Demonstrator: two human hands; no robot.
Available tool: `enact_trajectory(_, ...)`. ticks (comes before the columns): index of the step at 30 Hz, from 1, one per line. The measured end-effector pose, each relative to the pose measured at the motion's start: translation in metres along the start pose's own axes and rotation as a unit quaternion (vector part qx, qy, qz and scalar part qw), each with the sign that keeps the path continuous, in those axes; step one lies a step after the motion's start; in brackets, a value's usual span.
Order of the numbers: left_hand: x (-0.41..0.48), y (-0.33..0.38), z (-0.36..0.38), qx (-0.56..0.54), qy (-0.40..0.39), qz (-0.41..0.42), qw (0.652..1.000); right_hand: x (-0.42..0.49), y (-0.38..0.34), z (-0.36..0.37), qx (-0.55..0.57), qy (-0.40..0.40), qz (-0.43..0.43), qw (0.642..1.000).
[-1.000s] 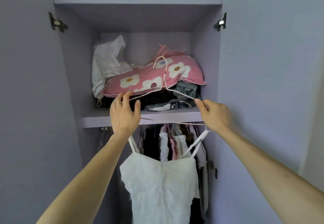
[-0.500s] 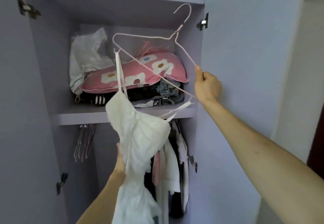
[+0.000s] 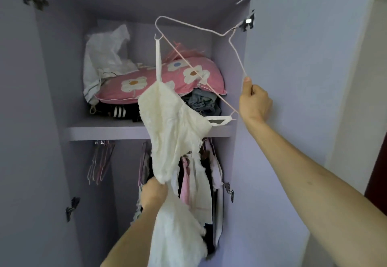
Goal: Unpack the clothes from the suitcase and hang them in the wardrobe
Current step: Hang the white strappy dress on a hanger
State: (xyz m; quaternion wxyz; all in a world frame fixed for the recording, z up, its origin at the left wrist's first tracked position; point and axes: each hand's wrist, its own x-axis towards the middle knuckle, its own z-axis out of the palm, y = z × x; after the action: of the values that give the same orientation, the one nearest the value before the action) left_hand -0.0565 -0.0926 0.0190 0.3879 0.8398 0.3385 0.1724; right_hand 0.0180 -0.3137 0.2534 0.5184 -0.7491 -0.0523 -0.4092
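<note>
1. My right hand (image 3: 254, 104) is up beside the open right door (image 3: 303, 57), thumb and curled fingers pinched tight on one end of the pink wire hanger (image 3: 237, 57).
2. The hanger is tipped steeply on its side, with its hook up by the door's top hinge (image 3: 248, 22).
3. The white dress (image 3: 173, 128) hangs from it in front of the wardrobe (image 3: 52, 78). One strap (image 3: 158, 57) is caught on the hanger's high end and pulled straight, and the other (image 3: 219, 118) is looped over the low end just beside my right wrist.
4. My left hand (image 3: 154, 192) is lower down, closed round a bunch of the dress's fabric (my fingertips are buried in the cloth, so I can't make them out). The rest of the skirt drapes over my forearm.
5. Behind the dress, the shelf (image 3: 109, 132) carries a pink flowered pillow (image 3: 134, 84) on top of folded dark clothes, with a crumpled white bag (image 3: 104, 57) at the left.
6. Under the shelf hang clothes (image 3: 201, 183) on the right and bare hangers (image 3: 100, 160) on the left.
</note>
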Motion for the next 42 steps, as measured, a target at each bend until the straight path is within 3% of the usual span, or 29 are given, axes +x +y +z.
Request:
enact_trajectory(4, 0.038, -0.014, -0.032, -0.020, 0.026, -0.048, 0.998, -0.008, 0.037, -0.005, -0.022, -0.029, -0.016, 0.999)
enact_trajectory(8, 0.056, -0.036, -0.061, -0.027, 0.046, -0.108, 0.993, -0.038, 0.084, 0.000, -0.073, -0.159, -0.073, 0.982)
enact_trajectory(11, 0.055, -0.052, -0.078, -0.059, 0.059, -0.132, 0.988, -0.073, 0.119, 0.010, -0.152, -0.278, -0.101, 0.943)
enact_trajectory(14, 0.052, -0.064, -0.089, -0.067, 0.081, -0.128, 0.986, -0.112, 0.137, 0.031, -0.194, -0.401, -0.073, 0.892)
enact_trajectory(21, 0.069, -0.103, -0.099, -0.037, 0.116, -0.107, 0.987, -0.204, 0.121, 0.109, -0.090, -0.588, 0.059, 0.801)
enact_trajectory(25, 0.103, -0.128, -0.105, -0.002, 0.107, -0.093, 0.990, -0.237, 0.100, 0.163, -0.083, -0.598, 0.104, 0.790)
enact_trajectory(34, 0.223, -0.181, -0.089, 0.016, 0.061, -0.043, 0.997, -0.269, 0.076, 0.300, -0.048, -0.521, 0.232, 0.820)
enact_trajectory(42, 0.307, -0.213, -0.021, -0.038, 0.042, 0.009, 0.998, -0.297, 0.113, 0.401, 0.009, -0.462, 0.235, 0.855)
